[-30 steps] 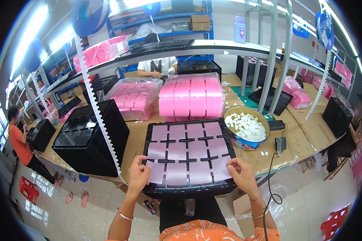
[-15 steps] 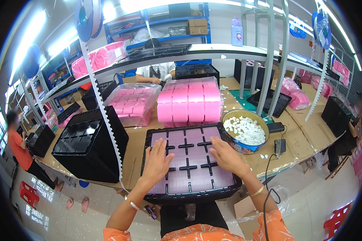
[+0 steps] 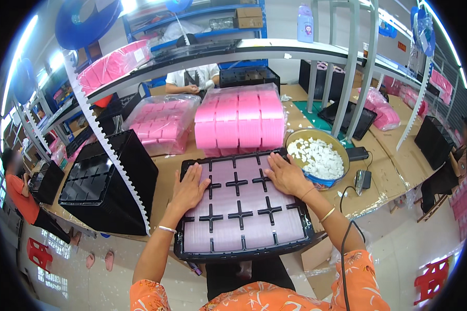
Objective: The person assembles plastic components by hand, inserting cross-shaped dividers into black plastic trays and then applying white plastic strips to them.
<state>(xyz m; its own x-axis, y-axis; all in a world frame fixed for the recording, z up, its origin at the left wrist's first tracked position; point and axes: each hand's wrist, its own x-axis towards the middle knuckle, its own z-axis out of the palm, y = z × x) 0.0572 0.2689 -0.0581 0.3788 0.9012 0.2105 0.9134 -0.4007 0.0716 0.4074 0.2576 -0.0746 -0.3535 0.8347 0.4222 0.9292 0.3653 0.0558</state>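
Note:
In front of me lies a black plastic tray with a raised rim. Translucent pinkish sheets fill it, and black plus-shaped pieces show in rows among them. Flat on the far left part of the sheets rests my left hand, its fingers stretched forward and holding nothing. My right hand lies on the far right part in the same way, fingertips close to the far rim. Whether the sheets are one piece or a stack I cannot tell.
Behind the tray stands a stack of pink sheets, with a wrapped pink bundle beside it. A round tin of white bits is at the right. Black stacked trays stand left near a toothed strip. A co-worker sits opposite.
Both hands have moved outward and forward and come down flat on the sheets; before, they were tilted over the inner part. My view has shifted slightly.

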